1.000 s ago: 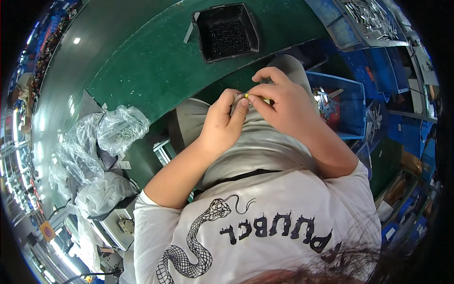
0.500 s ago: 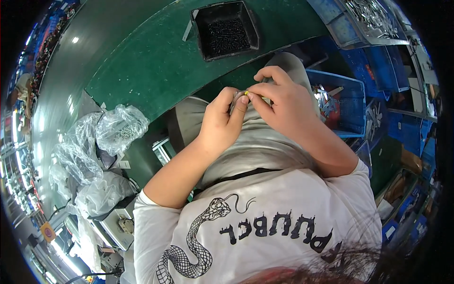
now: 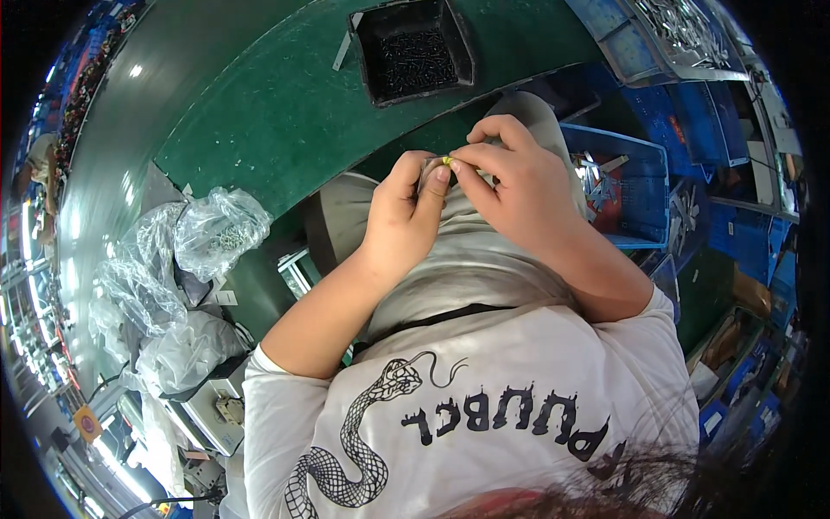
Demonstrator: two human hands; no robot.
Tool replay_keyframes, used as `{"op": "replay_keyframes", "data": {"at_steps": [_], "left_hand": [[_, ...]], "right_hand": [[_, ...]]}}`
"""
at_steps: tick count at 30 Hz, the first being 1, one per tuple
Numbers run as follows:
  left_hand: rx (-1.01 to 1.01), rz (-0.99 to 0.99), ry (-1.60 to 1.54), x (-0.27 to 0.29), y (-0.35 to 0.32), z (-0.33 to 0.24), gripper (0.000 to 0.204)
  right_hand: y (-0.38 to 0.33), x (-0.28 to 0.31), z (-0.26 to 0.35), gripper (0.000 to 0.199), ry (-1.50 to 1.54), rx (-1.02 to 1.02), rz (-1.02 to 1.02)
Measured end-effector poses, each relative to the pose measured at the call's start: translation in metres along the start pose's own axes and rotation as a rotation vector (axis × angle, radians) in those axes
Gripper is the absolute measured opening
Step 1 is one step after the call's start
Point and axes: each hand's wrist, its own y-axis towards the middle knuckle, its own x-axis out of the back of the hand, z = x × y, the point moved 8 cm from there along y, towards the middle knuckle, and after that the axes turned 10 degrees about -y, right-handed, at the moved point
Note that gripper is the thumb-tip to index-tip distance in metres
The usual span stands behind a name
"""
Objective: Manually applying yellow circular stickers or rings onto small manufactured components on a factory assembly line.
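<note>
Above my lap, my left hand (image 3: 403, 204) is closed, with thumb and bent forefinger pinching a small part that is mostly hidden. At its tip a tiny yellow piece (image 3: 447, 160) shows, too small to name. My right hand (image 3: 521, 180) meets it from the other side, its thumb and forefinger pressed together at the yellow piece. The other fingers of my right hand curl loosely above. Both hands are apart from the green table (image 3: 285, 130) beyond them.
A black bin (image 3: 373, 82) of small dark parts stands on the table, with a thin strip beside it. Clear plastic bags (image 3: 223, 229) lie at left. A blue crate (image 3: 644, 186) with metal pieces stands at right; another blue bin (image 3: 618, 43) of metal parts is above it.
Both hands have shifted slightly up and left together, still meeting at the small yellow piece. More of the yellow piece shows between the fingertips.
</note>
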Motion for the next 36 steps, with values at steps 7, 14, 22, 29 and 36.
{"op": "replay_keyframes", "data": {"at_steps": [7, 14, 22, 29, 36], "left_hand": [[-0.024, 0.015, 0.071, -0.0017, -0.0006, -0.0042, 0.010], [-0.031, 0.017, 0.081, -0.0022, -0.0004, -0.0055, 0.010], [-0.021, 0.030, 0.073, -0.0033, -0.0004, -0.0043, 0.009], [0.027, 0.020, 0.060, 0.0011, 0.0014, 0.0000, 0.010], [0.084, 0.040, -0.010, 0.0034, 0.0025, 0.0033, 0.012]], "right_hand": [[-0.0004, -0.0010, -0.0015, 0.008, 0.009, -0.007, 0.022], [-0.0004, -0.0024, -0.0024, 0.008, 0.013, -0.015, 0.037], [-0.0009, -0.0038, -0.0041, 0.009, 0.028, -0.026, 0.057], [-0.0009, -0.0046, -0.0044, 0.011, 0.046, -0.020, 0.099], [-0.0021, -0.0050, -0.0046, 0.016, 0.084, -0.027, 0.113]]}}
